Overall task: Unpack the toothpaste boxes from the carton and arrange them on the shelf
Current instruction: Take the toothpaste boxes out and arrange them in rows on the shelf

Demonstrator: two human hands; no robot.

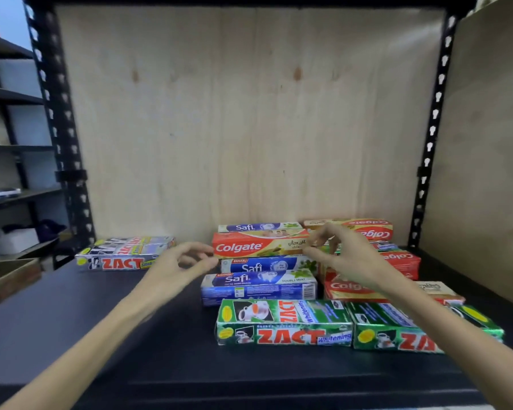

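Note:
Toothpaste boxes lie on the black shelf [131,321]. A red Colgate box [249,247] rests on top of the Safi boxes [258,281] in the middle. My left hand [184,261] is at its left end, fingers curled and apart, tips just touching it. At the box's right end, my right hand [344,255] pinches with thumb and forefinger. Green Zact boxes [285,324] lie in front, more Colgate boxes [397,261] to the right, and silver Zact boxes [122,253] at the back left. No carton is in view.
A plywood back panel [249,113] closes the shelf, with black perforated posts [57,113] on both sides. Bare shelf surface spans the left and front. Another rack [9,149] and a cardboard box [9,276] stand off to the left.

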